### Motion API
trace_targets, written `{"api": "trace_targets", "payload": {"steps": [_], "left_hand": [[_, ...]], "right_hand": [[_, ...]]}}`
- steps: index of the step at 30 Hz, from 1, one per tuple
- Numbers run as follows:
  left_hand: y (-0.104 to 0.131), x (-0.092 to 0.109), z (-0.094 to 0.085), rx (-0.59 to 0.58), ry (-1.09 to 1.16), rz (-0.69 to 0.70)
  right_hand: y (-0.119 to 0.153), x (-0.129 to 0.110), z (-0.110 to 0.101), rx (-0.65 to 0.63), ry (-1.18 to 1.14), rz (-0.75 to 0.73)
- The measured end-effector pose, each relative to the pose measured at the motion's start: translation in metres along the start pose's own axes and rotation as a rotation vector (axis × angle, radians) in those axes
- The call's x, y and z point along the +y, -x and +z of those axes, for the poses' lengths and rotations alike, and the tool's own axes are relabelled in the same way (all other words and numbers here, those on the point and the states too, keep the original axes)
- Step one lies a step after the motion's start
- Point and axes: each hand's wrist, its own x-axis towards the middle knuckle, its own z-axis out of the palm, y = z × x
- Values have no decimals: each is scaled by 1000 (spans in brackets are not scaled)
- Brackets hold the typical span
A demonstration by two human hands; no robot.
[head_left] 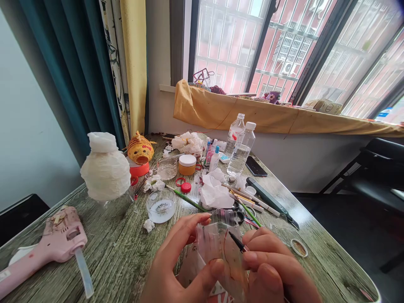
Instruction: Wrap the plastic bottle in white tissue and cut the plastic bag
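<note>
My left hand [178, 259] is closed around a clear ribbed plastic bottle piece [212, 240], low in the middle of the view. A curved dark-red line runs down the plastic's side. In my right hand [277, 263] is a slim pen [237, 241], pinched between thumb and fingers. Its dark tip points up and left, close beside the line; whether it touches the plastic I cannot tell. Some of the bottle piece is hidden behind my fingers. Printed marks show faintly through the plastic.
A pink glue gun [65, 237] lies at left, before a white-wrapped jar [105, 168]. Beyond my hands are a shallow water dish [160, 206], crumpled tissue [215, 190] and brushes. Water bottles [241, 151], a phone [256, 166] and a dark-green utility knife [271, 202] lie towards the right edge.
</note>
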Motion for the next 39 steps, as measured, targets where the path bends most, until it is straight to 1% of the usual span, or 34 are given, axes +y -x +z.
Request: {"api": "trace_targets", "payload": {"steps": [3,5,9,11,12,14,17,20,24,28,29,31,32,34,37,39], "left_hand": [[0,0,0,4,-7,2],[0,-1,0,-1,-3,-1],[1,-2,0,-1,-8,6],[1,-2,0,-2,-15,9],[1,-3,0,-2,-16,9],[0,-2,0,-4,-13,11],[0,-1,0,-3,-16,14],[0,-1,0,5,-22,13],[0,-1,0,18,-21,19],[-1,0,-1,9,-23,13],[-1,0,-1,5,-21,13],[0,0,-1,6,-20,11],[0,0,-1,9,-20,5],[1,0,-1,17,-22,-12],[1,0,0,25,-22,-31],[1,1,1,25,-23,-31]], "right_hand": [[0,6,1,45,16,-99],[0,7,2,64,18,-113],[2,1,4,17,34,24],[3,-3,6,66,37,72],[4,-5,8,106,32,78],[5,-7,10,135,19,91],[7,-8,11,121,-5,99],[7,-5,10,157,-10,107],[6,3,7,94,-93,38],[1,4,3,125,-90,27],[0,4,2,97,-61,26],[-2,3,1,3,0,28],[-2,2,0,-20,14,33],[-1,3,1,4,-15,46],[0,5,1,108,-80,38],[0,4,-1,62,-61,29]]}}
